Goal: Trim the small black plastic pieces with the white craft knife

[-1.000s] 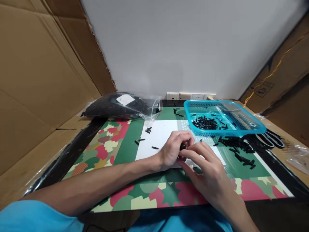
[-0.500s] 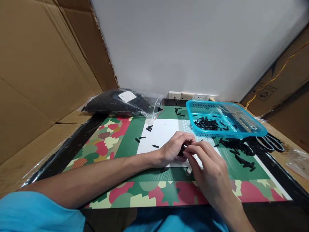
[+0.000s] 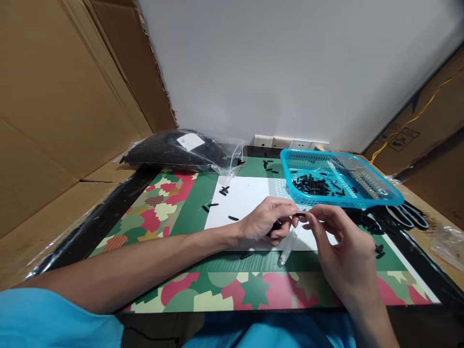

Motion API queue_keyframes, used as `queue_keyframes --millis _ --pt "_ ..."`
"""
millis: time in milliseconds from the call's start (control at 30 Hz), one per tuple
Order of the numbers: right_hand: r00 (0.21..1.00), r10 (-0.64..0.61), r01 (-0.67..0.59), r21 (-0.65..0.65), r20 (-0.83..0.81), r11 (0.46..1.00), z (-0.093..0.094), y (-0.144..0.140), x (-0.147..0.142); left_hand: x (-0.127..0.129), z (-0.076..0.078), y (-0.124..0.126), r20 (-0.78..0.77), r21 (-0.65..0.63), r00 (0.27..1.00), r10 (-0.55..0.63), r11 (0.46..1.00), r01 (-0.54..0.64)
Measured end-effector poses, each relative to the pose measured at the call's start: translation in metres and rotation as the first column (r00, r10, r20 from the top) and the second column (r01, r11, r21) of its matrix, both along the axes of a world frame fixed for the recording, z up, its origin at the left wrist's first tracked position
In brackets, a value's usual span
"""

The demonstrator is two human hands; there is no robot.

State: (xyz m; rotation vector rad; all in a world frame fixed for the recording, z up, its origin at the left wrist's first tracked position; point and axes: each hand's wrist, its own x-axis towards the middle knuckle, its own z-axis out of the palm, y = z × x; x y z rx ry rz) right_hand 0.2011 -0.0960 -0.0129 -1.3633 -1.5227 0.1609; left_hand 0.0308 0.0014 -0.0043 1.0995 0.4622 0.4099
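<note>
Clear tube hangs slanted from the right hand, whose fingers pinch its top at mat center; left hand pinches a small black piece at the tube's 12 o'clock. Misaligned, that piece could drop.

Bare room lies at the lower left of the frame: the patterned worktop carries nothing there, bounded by the left forearm running across the lower middle. The white sheet at centre is mostly open, dotted with a few small black pieces toward its upper left. A clear bag of black parts blocks the upper left edge; cardboard walls close both sides. At right, the blue basket and a scatter of black pieces just below it crowd the way, with scissors beyond. A clear tube slants across the centre, between the left hand and right hand.
</note>
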Motion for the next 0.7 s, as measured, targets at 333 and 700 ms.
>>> queue_keyframes --millis 333,700 --pt "0.992 0.108 -0.112 -0.063 -0.06 0.992 0.003 0.001 0.006 0.002 -0.005 0.003 0.044 -0.009 0.998 0.041 0.999 -0.04" --pt "0.879 0.425 -0.394 -0.172 0.215 0.903 0.0 -0.008 -0.029 0.005 -0.01 0.005 0.041 0.057 0.98 0.195 0.979 -0.197"
